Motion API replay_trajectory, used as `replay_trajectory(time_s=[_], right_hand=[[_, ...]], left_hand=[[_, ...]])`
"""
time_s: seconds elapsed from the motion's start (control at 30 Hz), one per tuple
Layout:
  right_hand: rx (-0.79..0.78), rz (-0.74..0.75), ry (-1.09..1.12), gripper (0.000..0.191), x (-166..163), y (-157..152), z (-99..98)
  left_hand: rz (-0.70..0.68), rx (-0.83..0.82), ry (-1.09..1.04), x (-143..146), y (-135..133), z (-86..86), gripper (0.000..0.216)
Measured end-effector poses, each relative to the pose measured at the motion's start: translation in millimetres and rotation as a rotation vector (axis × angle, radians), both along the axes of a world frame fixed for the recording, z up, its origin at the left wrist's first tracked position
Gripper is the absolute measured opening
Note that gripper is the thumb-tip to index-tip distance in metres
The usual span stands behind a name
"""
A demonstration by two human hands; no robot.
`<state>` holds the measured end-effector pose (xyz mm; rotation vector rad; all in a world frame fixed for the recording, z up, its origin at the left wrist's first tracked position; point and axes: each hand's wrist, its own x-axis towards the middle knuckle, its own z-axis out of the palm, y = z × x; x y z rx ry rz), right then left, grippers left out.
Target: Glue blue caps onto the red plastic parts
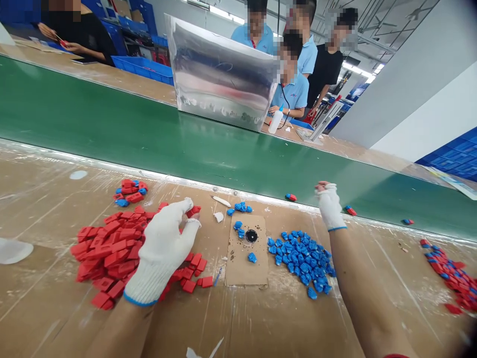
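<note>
Three red-and-blue pieces point(350, 211) lie along the green belt point(223, 166), looking done. Lots is left: a big red pile point(108, 243) and a blue pile point(303, 261) on the desk point(298, 328). The left hand point(164, 246) seems to pinch a red piece point(194, 212). The right hand's point(330, 205) fingers curl near the belt; I can't tell if they're holding anything.

Bright, cool indoor light falls fairly evenly, with ceiling tubes point(227, 15) glowing overhead in the background. The green conveyor belt point(112, 129) carries a soft sheen and darkens towards the right; the metal sheet point(223, 74) throws back smeared reflections. Pale glare streaks the worktop point(298, 328) along its far edge. The nearby red pieces point(115, 243) look reasonably sharp. Wide-angle distortion tilts the scene, faces are pixelated, and the lower right corner blurs into black.
</note>
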<state>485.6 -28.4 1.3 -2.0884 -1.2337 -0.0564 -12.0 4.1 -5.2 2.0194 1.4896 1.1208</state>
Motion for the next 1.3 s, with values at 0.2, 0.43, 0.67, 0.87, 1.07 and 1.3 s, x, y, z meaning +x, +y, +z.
replay_trajectory(time_s=[0.2,0.43,0.67,0.87,1.07,1.3], right_hand=[[-0.011,0.18,0.067,0.036,-19,-72,23.1],[-0.544,0.491,-0.023,0.023,-69,-70,10.2],[-0.649,0.557,-0.075,0.012,-76,-65,4.5],[-0.442,0.522,0.052,0.017,-89,-72,17.2],[0.053,0.756,0.254,0.007,-126,-74,36.6],[0.125,0.767,0.37,0.002,-162,-75,33.5]], left_hand=[[-0.024,-0.295,-0.573,18,-17,7.6,0.034],[-0.05,-0.475,-0.909,33,-19,16.5,0.022],[-0.104,-0.643,-1.129,36,-15,21.1,0.035],[-0.252,-0.807,-1.221,39,-18,19.3,0.032],[-0.392,-0.896,-1.183,46,-27,16.4,0.022],[-0.489,-0.904,-1.27,51,-29,9.8,0.018]])
